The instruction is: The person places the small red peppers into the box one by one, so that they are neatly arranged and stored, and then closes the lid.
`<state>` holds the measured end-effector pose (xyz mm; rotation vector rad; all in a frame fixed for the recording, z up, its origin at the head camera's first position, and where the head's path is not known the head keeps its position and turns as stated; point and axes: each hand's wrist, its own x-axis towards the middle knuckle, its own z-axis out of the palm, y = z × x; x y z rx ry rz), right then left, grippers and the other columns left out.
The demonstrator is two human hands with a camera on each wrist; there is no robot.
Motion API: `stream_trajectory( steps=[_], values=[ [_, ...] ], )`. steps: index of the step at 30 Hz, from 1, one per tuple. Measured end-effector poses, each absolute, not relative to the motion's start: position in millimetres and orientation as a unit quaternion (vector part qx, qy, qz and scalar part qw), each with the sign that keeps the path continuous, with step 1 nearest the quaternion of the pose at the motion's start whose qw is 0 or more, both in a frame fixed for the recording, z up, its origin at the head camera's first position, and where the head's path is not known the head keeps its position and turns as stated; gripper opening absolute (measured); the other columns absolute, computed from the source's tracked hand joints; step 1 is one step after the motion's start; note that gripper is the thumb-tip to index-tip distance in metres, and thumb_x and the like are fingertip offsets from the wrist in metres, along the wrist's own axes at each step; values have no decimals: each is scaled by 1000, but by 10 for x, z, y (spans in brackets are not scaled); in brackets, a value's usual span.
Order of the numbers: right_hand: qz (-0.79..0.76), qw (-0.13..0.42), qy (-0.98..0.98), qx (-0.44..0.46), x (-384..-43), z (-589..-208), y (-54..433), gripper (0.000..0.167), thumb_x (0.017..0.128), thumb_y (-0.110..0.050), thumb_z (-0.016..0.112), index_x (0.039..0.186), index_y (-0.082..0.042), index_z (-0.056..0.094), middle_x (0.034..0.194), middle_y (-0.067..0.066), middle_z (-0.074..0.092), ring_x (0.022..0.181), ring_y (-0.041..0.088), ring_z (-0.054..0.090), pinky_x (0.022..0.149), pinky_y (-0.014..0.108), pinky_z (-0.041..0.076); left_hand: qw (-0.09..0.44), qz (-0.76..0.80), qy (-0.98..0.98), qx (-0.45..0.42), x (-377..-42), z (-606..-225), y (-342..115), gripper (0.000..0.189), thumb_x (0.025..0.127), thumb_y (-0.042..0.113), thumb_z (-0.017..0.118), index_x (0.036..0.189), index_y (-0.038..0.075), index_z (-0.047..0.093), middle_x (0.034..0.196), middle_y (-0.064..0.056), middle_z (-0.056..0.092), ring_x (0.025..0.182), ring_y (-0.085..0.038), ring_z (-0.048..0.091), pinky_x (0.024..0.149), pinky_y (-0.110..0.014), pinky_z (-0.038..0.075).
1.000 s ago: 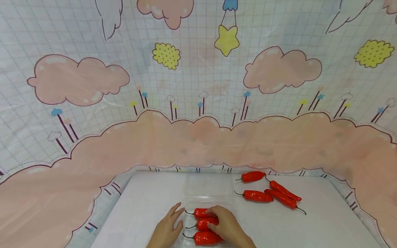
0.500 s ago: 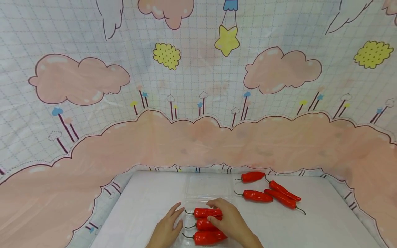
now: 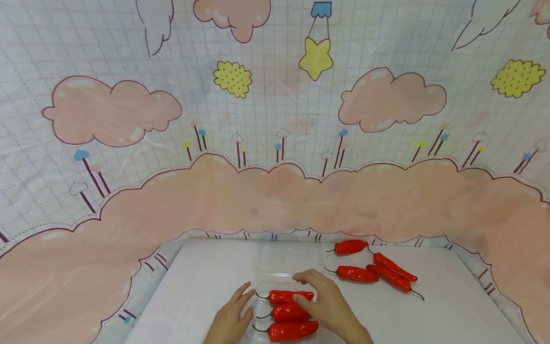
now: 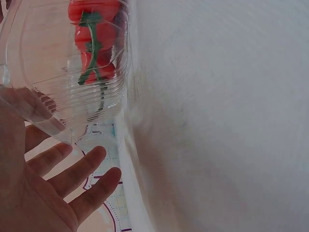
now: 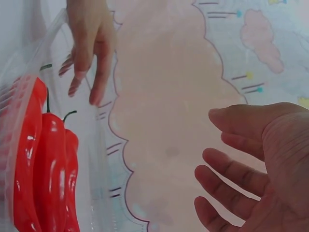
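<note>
A clear plastic clamshell box [image 3: 275, 284] lies with its lid [image 3: 290, 258] folded back. Three red peppers sit side by side in it, stems to the left: the back one [image 3: 285, 296], the middle one [image 3: 289, 313] and the front one [image 3: 292, 331]. Beside the box's left edge is my left hand [image 3: 228, 316], fingers extended; in the left wrist view its fingers [image 4: 79, 176] spread near the plastic rim. My right hand [image 3: 330, 304] hovers at the peppers' right ends, its thumb overlapping the back one. Nothing is between its spread fingers [image 5: 231, 193] in the right wrist view.
Several more red peppers lie on the white table [image 3: 455, 306] to the back right: one at the back [image 3: 351, 247], one in front of it [image 3: 356, 274], and two crossing close together [image 3: 390, 278]. A patterned cloth [image 3: 275, 200] hangs behind the table.
My right hand has drawn off the peppers to the right and its fingers have opened out, uncovering more of all three. The left hand has stayed in place.
</note>
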<state>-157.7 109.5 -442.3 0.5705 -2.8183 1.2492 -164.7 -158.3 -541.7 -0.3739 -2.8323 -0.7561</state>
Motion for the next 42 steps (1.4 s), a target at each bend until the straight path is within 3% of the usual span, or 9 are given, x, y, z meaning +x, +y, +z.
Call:
stream_trajectory(
  steps=[13, 29, 42],
  values=[
    [405, 59, -899, 155, -1601, -4366, 1251, 38, 84, -34, 76, 120, -29, 65, 114, -9, 68, 102, 13, 62, 85, 34, 60, 99, -259, -954, -115, -1648, -5439, -1563, 39, 91, 21, 64, 130, 15, 63, 146, -1, 52, 106, -19, 67, 85, -43, 57],
    [416, 110, -900, 76, -1645, -4280, 1451, 38, 81, -19, 80, 117, -28, 68, 110, -9, 70, 103, 12, 64, 92, 43, 57, 99, -258, -954, -112, -1661, -5447, -1564, 39, 91, 20, 63, 130, 14, 63, 147, -1, 52, 110, -21, 67, 86, -45, 57],
    [402, 154, -899, 79, -1698, -4363, 1723, 38, 83, -17, 79, 118, -25, 68, 109, -11, 70, 98, 10, 64, 86, 33, 59, 86, -255, -956, -119, -1673, -5427, -1575, 39, 92, 21, 63, 130, 12, 63, 147, -3, 51, 104, -19, 67, 85, -43, 57]
  ],
)
